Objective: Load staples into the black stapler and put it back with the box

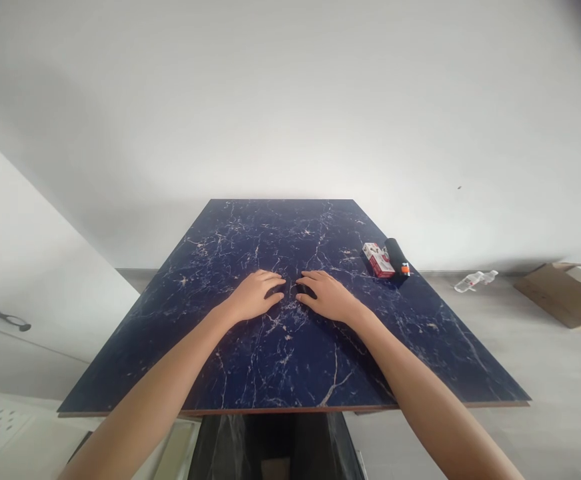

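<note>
My left hand (257, 295) rests on the dark blue marbled tabletop (280, 233), its fingers stretched toward the middle and the thumb apart. Facing it, my right hand (327, 297) lies on the same surface with fingers and thumb spread. A narrow gap separates the fingertips of the two hands, and neither holds anything. To the right of my right hand, near the table's right edge, lies a small red and white box (378, 260). Touching or close beside it is a black cylindrical object (397, 256) with an orange and white end.
A pale wall (280, 100) stands behind the table. On the floor at the right are a clear plastic bottle (475, 281) and a cardboard box (563, 293). At the left is a white panel with a dark handle (7, 320).
</note>
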